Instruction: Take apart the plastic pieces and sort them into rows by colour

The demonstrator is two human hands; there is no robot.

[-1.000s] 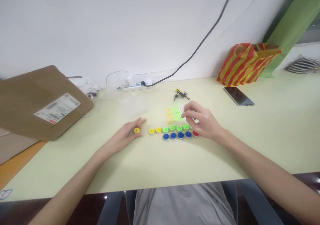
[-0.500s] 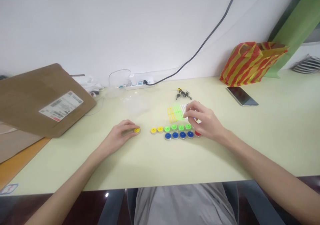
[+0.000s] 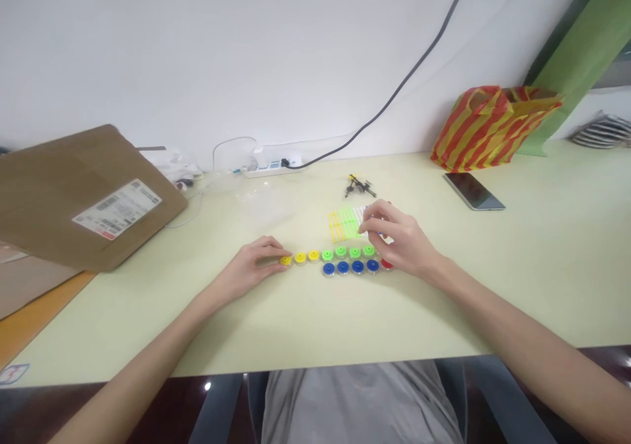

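My left hand (image 3: 256, 263) pinches a small round yellow-topped piece (image 3: 286, 261) with a clear base, at the left end of a row. Beside it stand two more yellow pieces (image 3: 300, 258), then several green pieces (image 3: 341, 252). A second row nearer me has several blue pieces (image 3: 357, 267) and a red piece (image 3: 387, 264) partly covered by my right hand. My right hand (image 3: 404, 240) hovers over the rows' right end, thumb and fingers curled together; whatever it holds is hidden. Just behind its fingertips lie thin yellow sticks (image 3: 337, 226), green sticks (image 3: 349, 221) and white sticks (image 3: 360, 215).
A small black part with a yellow tip (image 3: 359, 186) lies behind the sticks. Farther right are a phone (image 3: 474, 191) and a striped bag (image 3: 493, 129). A power strip (image 3: 273, 165), clear plastic (image 3: 266, 202) and a brown parcel (image 3: 89, 194) occupy the back and left.
My left hand has moved right, bringing the yellow piece up to the end of the row. My right hand has stayed nearly in place.
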